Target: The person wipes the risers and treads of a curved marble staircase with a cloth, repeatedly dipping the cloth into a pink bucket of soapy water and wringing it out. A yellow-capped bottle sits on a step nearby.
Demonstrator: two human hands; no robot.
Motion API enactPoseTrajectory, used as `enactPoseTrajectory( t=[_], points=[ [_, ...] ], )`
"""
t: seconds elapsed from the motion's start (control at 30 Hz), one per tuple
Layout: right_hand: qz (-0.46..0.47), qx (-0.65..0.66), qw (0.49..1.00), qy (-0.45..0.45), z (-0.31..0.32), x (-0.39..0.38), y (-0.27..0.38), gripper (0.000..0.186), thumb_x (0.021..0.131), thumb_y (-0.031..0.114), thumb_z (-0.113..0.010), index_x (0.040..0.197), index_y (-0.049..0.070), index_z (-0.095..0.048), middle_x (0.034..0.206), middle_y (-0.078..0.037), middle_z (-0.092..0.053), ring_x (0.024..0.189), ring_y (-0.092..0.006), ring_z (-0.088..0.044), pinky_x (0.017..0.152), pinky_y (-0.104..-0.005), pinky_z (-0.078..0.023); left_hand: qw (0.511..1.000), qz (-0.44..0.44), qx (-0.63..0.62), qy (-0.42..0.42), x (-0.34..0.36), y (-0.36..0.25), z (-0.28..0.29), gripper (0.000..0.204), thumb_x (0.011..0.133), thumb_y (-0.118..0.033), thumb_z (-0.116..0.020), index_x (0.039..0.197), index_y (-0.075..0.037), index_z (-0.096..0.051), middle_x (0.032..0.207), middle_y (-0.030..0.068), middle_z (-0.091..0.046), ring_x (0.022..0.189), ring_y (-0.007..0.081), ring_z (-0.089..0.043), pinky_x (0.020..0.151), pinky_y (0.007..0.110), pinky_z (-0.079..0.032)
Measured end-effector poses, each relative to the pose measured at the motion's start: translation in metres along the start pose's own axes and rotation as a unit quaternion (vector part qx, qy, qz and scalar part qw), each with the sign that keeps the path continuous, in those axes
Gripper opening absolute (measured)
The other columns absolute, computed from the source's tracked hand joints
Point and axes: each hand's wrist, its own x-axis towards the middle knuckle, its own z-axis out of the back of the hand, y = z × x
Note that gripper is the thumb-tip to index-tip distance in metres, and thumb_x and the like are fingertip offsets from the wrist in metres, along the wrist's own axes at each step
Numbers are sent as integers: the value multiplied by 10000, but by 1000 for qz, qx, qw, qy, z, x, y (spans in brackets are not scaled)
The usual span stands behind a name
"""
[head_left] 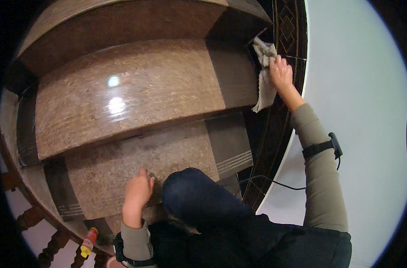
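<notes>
My right hand (281,73) grips a crumpled grey-white cloth (264,96) at the right end of the upper step (158,67), against the dark patterned border tiles (286,27); the cloth's lower part hangs out past the step's front edge. My left hand (138,192) is low over the mottled lower step (100,165), left of my bent knee (190,192); its fingers are curled, and whatever they may hold is too small and hidden to make out.
A red and yellow bottle (89,241) lies or stands at the lower left, beside dark wooden balusters (51,245). A white wall (360,111) runs along the right. A black cable (284,185) crosses the border tiles behind my right arm. The curved stairs rise ahead.
</notes>
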Motion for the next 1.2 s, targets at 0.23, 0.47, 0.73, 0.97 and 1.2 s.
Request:
enactPoseTrajectory(
  t=[0.23, 0.47, 0.73, 0.97, 1.2],
  points=[
    [4, 277, 928, 249, 21, -37, 18, 271, 831, 147, -516, 1058, 28, -606, 997, -166, -596, 880, -310, -600, 713, -407, -522, 1000, -6, 6, -11, 2, 1, -1, 283, 869, -218, -554, 975, 39, -501, 747, 249, -611, 715, 421, -596, 633, 492, -477],
    [-57, 196, 944, 261, 4, -24, 17, 690, 839, 77, -474, 1416, -40, -115, 781, -184, -654, 564, -333, -618, 533, -424, -513, 999, 25, 0, 25, 8, -8, -1, 340, 860, -236, -569, 1078, 21, -526, 832, 258, -618, 797, 425, -591, 691, 492, -472],
    [-103, 155, 913, 363, 2, 2, 22, 735, 832, 74, -496, 1407, -76, -64, 855, -211, -660, 690, -311, -654, 597, -400, -528, 1000, -13, 16, -4, 6, -1, -6, 334, 854, -216, -564, 1043, 48, -485, 764, 257, -613, 730, 429, -595, 645, 499, -477],
    [-95, 168, 918, 345, 1, -1, 23, 693, 846, 87, -481, 1403, -76, -102, 862, -219, -658, 722, -308, -659, 612, -392, -531, 1000, 0, 4, 3, 4, -5, -2, 287, 852, -203, -570, 979, 38, -481, 762, 258, -612, 748, 426, -597, 661, 495, -478],
    [-89, 159, 922, 342, -1, -2, 22, 676, 844, 82, -466, 1392, -97, -112, 842, -207, -663, 694, -305, -659, 602, -400, -531, 1000, 2, 3, 8, 4, -6, -1, 295, 854, -201, -569, 983, 48, -477, 760, 257, -611, 749, 425, -597, 665, 492, -477]
  ],
)
